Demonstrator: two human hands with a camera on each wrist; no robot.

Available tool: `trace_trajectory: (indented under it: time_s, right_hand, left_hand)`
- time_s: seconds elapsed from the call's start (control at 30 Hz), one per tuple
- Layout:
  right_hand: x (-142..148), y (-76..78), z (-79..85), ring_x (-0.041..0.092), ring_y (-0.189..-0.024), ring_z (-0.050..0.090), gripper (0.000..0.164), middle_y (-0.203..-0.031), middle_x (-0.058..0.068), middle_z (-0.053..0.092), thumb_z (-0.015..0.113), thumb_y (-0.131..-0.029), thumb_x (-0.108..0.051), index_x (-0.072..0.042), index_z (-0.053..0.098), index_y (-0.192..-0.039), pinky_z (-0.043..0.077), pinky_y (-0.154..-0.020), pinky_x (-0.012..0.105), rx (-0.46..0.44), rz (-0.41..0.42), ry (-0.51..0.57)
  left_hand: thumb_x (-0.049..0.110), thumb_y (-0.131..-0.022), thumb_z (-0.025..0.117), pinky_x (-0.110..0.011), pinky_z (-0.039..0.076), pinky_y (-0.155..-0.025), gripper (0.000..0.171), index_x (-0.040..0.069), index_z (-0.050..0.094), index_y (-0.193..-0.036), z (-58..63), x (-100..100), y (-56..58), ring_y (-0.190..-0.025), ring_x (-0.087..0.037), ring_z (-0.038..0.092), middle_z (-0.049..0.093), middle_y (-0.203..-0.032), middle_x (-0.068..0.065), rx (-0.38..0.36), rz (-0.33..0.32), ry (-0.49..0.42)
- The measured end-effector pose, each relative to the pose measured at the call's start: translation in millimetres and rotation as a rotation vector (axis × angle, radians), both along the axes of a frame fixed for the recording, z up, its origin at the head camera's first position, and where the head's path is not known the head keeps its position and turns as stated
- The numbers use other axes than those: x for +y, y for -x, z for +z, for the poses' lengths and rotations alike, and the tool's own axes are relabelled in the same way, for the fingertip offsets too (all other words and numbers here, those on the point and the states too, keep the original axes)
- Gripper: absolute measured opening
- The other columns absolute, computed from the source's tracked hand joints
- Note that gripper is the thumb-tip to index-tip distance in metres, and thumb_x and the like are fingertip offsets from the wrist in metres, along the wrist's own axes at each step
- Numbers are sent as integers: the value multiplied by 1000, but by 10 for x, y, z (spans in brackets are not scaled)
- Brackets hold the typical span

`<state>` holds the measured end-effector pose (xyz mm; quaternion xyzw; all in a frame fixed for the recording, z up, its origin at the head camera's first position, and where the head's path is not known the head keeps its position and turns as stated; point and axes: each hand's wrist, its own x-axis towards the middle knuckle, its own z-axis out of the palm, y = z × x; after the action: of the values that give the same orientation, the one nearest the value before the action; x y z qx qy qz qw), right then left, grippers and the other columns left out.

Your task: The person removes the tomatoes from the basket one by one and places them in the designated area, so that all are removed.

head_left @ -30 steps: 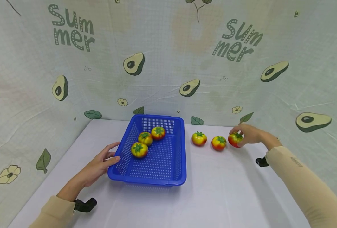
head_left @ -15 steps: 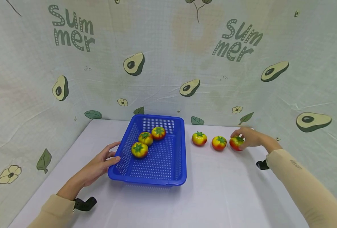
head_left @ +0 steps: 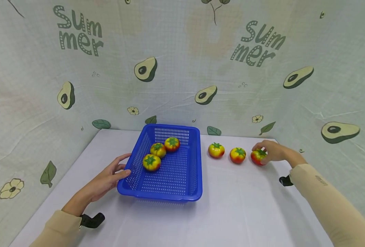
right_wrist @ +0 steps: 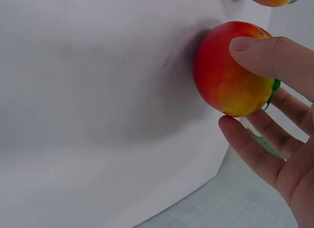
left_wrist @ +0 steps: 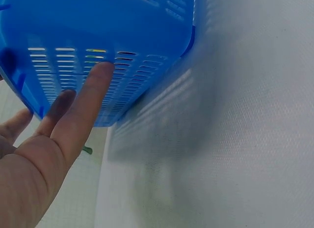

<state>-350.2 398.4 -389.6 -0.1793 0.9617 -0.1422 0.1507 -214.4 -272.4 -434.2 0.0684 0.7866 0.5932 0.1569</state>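
Observation:
My right hand pinches a red and yellow tomato with a green leafy top, at the right end of a row. In the right wrist view the thumb presses on the near side of the tomato, with the other fingers beyond and beneath it. My left hand lies at the left side of a blue plastic basket, thumb at the rim. Its fingers are extended against the slotted wall in the left wrist view. Three tomatoes, among them the nearest one, lie in the basket's left and back part.
Two more tomatoes, one nearer the basket and one beside the held one, stand on the white table. A printed cloth hangs behind and on both sides of the table.
My right hand has moved a little to the right and towards me with the tomato, widening the gap to its neighbour. The left hand and the basket have stayed in place.

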Motion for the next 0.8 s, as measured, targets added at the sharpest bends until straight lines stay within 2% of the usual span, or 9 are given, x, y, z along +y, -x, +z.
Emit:
trace_trajectory:
  time_s: [0.4, 0.8]
  right_hand:
    - [20, 33, -31, 44, -121, 57, 57, -136, 21, 60, 87, -85, -12, -7, 66, -138, 51, -102, 68, -6, -10, 1]
    - [36, 16, -3, 43, -118, 59, 59, -135, 21, 63, 88, -84, -13, -5, 65, -137, 54, -100, 63, 16, 45, 10]
  left_hand:
    - [35, -108, 62, -53, 55, -106, 79, 30, 14, -171, 6, 7, -3, -131, -38, 60, 41, -158, -26, -1, 6, 1]
    - [35, -108, 62, -52, 56, -106, 79, 29, 14, -171, 8, 0, -8, -130, -38, 61, 41, -158, -26, -8, 7, -9]
